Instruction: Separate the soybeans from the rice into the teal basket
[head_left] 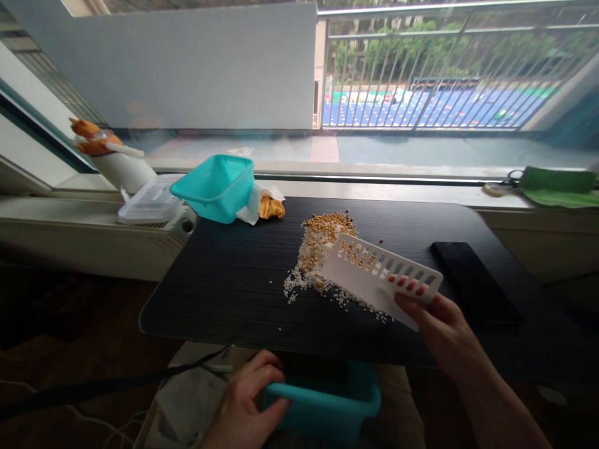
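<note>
My right hand [437, 318] grips the near right end of a white slotted plastic divider [365, 280], thumb on its face and fingers behind the slots. The divider is tilted over a spread of white rice grains [304, 274] and yellow soybeans [327, 221] on the black table [224, 274]. Below the table's front edge, my left hand [257, 399] holds the rim of a turquoise plastic bin [322, 399], fingers and thumb closed on its left side. What lies inside this bin is in shadow.
A second turquoise bin [215, 190] stands at the table's back left, beside a crumpled orange-and-white wrapper [271, 207]. A black phone [472, 280] lies at the right. On the sill are a clear lid [150, 202], a white container [121, 168], and green cloth [556, 186].
</note>
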### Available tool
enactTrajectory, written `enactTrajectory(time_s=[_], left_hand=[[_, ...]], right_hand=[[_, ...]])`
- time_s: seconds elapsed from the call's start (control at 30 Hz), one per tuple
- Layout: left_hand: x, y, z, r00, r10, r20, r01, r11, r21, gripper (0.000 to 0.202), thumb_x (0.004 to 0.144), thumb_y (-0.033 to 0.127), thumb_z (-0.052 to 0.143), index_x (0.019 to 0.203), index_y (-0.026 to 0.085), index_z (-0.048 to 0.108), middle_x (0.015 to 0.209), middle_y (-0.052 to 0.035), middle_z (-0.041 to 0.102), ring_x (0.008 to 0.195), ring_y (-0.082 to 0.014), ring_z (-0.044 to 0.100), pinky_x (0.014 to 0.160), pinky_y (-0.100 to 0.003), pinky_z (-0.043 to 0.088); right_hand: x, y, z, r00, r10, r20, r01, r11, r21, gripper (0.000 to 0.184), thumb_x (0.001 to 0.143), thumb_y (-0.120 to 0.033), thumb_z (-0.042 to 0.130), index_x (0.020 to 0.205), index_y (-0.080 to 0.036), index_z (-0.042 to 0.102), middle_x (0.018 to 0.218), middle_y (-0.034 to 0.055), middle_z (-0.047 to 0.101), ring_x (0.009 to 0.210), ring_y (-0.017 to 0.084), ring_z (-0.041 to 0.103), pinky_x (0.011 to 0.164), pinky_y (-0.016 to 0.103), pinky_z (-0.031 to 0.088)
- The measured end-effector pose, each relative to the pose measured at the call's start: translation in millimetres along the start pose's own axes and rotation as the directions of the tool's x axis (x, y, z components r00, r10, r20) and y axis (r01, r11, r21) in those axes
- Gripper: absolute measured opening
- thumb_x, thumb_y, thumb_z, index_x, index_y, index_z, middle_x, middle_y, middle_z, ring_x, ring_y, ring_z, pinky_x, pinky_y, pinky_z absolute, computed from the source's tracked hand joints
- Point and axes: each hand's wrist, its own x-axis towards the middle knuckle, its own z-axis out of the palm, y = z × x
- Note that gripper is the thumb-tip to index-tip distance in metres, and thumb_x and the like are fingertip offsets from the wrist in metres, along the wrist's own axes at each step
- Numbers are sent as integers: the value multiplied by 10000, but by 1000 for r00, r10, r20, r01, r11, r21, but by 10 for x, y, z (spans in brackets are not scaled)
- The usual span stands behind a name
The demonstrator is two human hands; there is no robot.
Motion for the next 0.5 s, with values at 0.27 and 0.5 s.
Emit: enactTrajectory(time_s=[0.27,0.5], left_hand=[[-7,11,1,1000,2,-22,-2,1000,-4,160,679,49,600,695,197,660,884,-14,660,838,-166,673,722,-182,498],[-2,35,2,1000,2,-25,-2,1000,-15,167,675,44,595,688,198,660,856,-12,660,809,-162,674,691,-178,498]], right_hand=[[53,55,-2,995,4,104,2,999,-54,344,686,-454,804,957,-245,782,1053,53,770,1082,332,653,1016,488,444],[-152,-70,-35,999,36,27,-35,998,-61,311,653,-461,824,910,-287,795,1055,23,771,1121,324,636,1031,429,440]])
